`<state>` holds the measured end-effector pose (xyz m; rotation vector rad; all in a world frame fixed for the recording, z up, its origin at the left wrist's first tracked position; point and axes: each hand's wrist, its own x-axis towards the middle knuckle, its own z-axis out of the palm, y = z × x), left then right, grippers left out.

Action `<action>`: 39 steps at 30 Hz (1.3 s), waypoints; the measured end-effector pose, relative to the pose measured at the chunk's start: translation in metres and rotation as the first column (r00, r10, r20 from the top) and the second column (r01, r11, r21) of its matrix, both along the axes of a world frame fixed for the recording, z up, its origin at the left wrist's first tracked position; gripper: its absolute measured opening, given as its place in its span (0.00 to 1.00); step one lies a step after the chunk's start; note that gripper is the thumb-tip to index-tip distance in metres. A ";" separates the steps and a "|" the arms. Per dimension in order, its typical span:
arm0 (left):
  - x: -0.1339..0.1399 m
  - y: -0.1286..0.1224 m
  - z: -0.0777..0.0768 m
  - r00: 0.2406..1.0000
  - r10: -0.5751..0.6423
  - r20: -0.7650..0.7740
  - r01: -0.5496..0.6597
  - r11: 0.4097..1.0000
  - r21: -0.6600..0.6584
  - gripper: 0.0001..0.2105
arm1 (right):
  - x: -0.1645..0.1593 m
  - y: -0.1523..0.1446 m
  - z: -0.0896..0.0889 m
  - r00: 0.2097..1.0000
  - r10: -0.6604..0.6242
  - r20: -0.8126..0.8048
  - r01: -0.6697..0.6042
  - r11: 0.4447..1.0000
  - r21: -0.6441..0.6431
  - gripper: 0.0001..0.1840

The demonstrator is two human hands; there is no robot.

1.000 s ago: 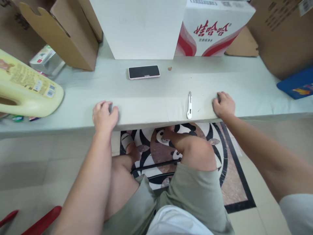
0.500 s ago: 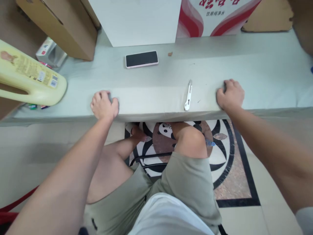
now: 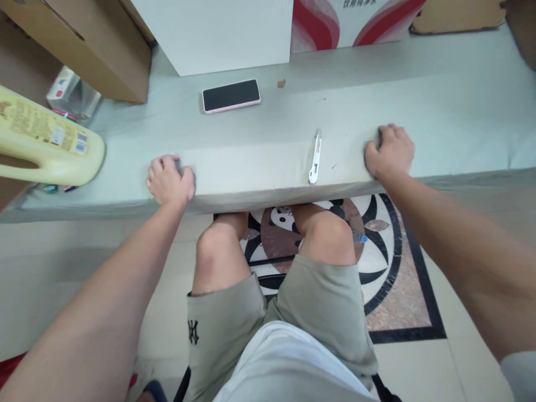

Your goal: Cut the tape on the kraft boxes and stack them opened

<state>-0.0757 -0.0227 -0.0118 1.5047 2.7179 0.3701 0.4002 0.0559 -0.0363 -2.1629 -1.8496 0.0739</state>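
Observation:
My left hand [image 3: 170,180] rests palm down near the front edge of the cloth-covered table [image 3: 251,159], its thumb apart from the loosely bent fingers. To the right, my right hand [image 3: 390,149] also leans on the tabletop, thumb and fingers apart, with nothing visible in it. Between the hands, closer to the right one, lies a white utility knife [image 3: 315,156], touched by neither. Farther back is a phone [image 3: 231,96] with a dark screen and a pale pink edge.
A yellow jug [image 3: 54,142] lies tilted at the left. Behind it are a clear plastic package [image 3: 75,92] and a brown cardboard box [image 3: 104,47]. A white box [image 3: 221,36] and a red-and-white carton [image 3: 330,25] line the back. A small brown scrap [image 3: 281,83] lies near the phone.
My left leg has swung in, so its knee now points forward under the table. The view has shifted slightly; both hands stay on the table.

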 end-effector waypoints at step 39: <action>-0.005 -0.005 -0.010 0.999 -0.042 0.012 0.041 0.998 0.047 0.21 | -0.019 -0.011 0.020 0.997 -0.058 0.049 0.061 0.997 -0.054 0.34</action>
